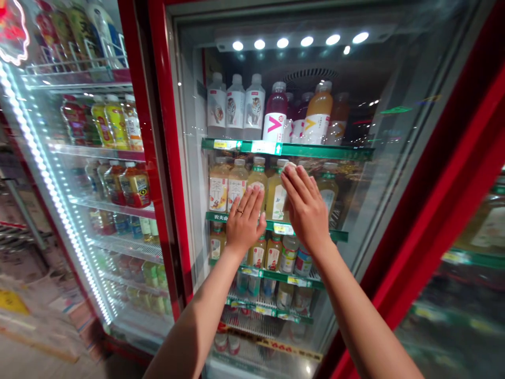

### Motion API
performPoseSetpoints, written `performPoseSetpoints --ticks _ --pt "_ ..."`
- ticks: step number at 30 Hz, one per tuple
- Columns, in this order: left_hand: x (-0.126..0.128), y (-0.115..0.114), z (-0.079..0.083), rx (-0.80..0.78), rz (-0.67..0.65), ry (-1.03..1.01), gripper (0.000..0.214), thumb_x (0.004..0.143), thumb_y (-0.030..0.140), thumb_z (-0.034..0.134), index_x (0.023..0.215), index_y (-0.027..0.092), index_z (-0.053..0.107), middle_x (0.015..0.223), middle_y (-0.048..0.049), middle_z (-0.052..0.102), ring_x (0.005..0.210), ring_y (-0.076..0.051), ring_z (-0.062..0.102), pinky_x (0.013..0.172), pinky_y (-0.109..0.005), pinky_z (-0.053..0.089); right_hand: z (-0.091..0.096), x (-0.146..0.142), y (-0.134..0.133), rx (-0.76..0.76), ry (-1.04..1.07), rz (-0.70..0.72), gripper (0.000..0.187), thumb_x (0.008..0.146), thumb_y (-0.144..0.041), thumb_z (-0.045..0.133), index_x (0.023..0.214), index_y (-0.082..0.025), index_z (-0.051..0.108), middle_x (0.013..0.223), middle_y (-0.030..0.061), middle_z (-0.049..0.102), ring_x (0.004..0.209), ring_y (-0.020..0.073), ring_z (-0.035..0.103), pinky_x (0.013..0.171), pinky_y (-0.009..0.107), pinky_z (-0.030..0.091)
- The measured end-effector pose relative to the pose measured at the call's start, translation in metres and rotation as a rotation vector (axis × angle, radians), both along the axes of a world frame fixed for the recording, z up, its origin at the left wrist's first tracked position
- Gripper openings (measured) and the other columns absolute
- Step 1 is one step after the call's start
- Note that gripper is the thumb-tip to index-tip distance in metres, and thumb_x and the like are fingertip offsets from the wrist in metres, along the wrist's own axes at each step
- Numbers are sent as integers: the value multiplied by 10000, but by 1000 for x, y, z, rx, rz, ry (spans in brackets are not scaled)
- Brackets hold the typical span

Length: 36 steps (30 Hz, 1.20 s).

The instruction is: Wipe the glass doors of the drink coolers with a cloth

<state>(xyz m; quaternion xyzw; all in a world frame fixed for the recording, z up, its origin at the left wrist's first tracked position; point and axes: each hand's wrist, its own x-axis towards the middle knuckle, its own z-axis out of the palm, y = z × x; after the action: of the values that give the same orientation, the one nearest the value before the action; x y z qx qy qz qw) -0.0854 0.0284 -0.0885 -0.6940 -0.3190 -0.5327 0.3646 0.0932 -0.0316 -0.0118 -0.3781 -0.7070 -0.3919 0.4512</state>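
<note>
My left hand (246, 218) lies flat with its fingers stretched out, a ring on one of them, against the glass door (379, 173) of a red-framed drinks fridge. To its right my right hand (305, 205) presses toward the same glass, fingers together and slightly bent. A bit of white cloth (290, 164) shows at its fingertips; most of it is hidden under the hand. Behind the glass, bottles of pale yellow drink (275, 197) stand on a green-edged shelf, some covered from view by my hands.
Clear bottles (235, 105) and purple and orange bottles (275, 113) fill the upper shelf. The red door frame (169, 131) runs down the left side. Another lit fridge (106, 152) with drinks stands further left. A red frame (437, 210) slants along the right.
</note>
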Motion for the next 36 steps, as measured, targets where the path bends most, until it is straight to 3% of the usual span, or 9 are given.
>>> performPoseSetpoints --ticks 5,12,18,25,30,36 --pt "-1 1 -1 -7 -11 0 831 1053 215 490 1772 223 75 1776 -48 321 1662 -218 333 1408 -439 229 20 -2 6 48 23 0 792 1078 -31 347 1748 -381 110 1731 32 448 1655 256 329 1351 590 395" --pt "-1 3 -1 46 25 -2 798 1063 237 484 1768 205 112 1761 -48 348 1652 -203 361 1410 -408 213 12 10 -6 -83 -83 -7 757 1086 -52 366 1737 -395 188 1707 8 484 1631 235 388 1349 556 406" --pt "4 -2 2 2 20 11 833 1064 184 461 1767 193 15 1778 -84 331 1632 -236 411 1388 -436 286 32 15 1 -45 -36 0 708 1091 -54 340 1735 -335 253 1740 16 436 1671 222 291 1384 543 338" --pt "27 -18 11 -34 -13 25 862 1067 176 446 1764 217 -60 1784 -49 340 1638 -211 396 1382 -411 319 13 25 1 -17 -60 32 766 1088 -55 368 1745 -376 141 1747 1 423 1661 238 327 1370 536 371" --pt "48 -22 15 -81 -45 56 894 1049 154 440 1751 167 -114 1796 -67 301 1663 -214 338 1357 -414 375 21 23 6 18 51 18 760 1096 -78 383 1739 -401 139 1760 -20 399 1661 268 333 1366 580 369" --pt "56 -15 12 -25 2 46 890 1038 144 437 1751 134 -96 1787 -81 309 1647 -215 374 1346 -409 383 13 30 1 30 -58 43 786 1096 -55 387 1736 -411 100 1726 -5 460 1644 247 369 1351 548 407"
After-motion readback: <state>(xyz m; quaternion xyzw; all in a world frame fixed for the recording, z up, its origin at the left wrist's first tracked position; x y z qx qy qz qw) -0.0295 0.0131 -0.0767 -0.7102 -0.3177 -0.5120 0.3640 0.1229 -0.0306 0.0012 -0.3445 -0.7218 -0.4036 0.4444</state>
